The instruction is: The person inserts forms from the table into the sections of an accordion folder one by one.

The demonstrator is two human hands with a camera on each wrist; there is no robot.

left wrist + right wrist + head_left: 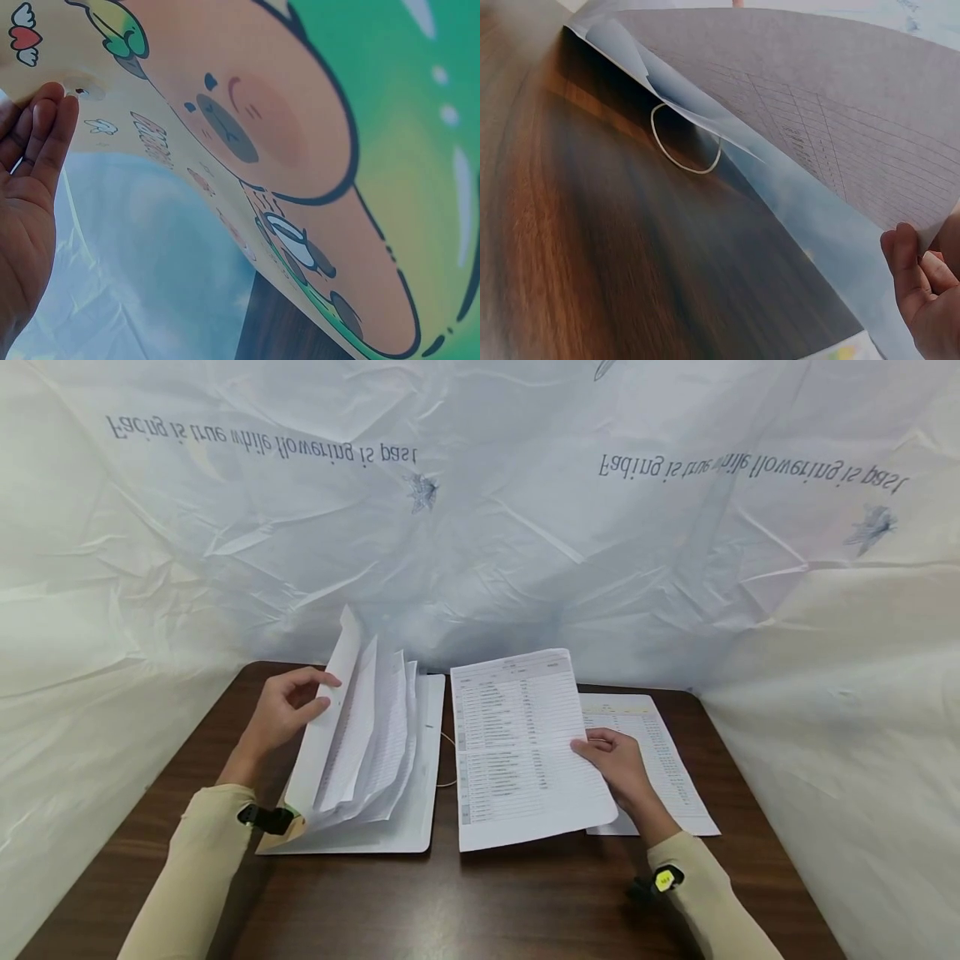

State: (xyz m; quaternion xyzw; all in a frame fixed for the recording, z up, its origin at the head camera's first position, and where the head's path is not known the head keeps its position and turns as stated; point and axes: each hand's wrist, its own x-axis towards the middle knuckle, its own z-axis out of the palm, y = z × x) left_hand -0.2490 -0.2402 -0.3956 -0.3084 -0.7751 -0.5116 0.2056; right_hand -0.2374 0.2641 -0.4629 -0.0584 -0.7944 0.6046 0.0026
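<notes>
My left hand (pixel 279 714) pinches the raised cover of a folder (pixel 437 760) at the left of the table. In the left wrist view, that cover's outer side (pixel 285 112) has a cartoon animal print in tan and green. Several printed papers (pixel 386 735) stand fanned inside the folder. On the right, my right hand (pixel 621 767) grips the edge of a printed sheet (pixel 517 752) between thumb and fingers, tilted above the table. The right wrist view shows the sheet's underside (pixel 817 97), with table lines showing through faintly. Whether it is one sheet or more, I cannot tell.
Another printed sheet (pixel 675 768) lies on the table's right side, partly under the held one. A thin pale elastic loop (pixel 686 169) sticks out from the folder's edge. White printed sheeting (pixel 510 543) hangs around the brown wooden table (pixel 360 902) at the back and sides.
</notes>
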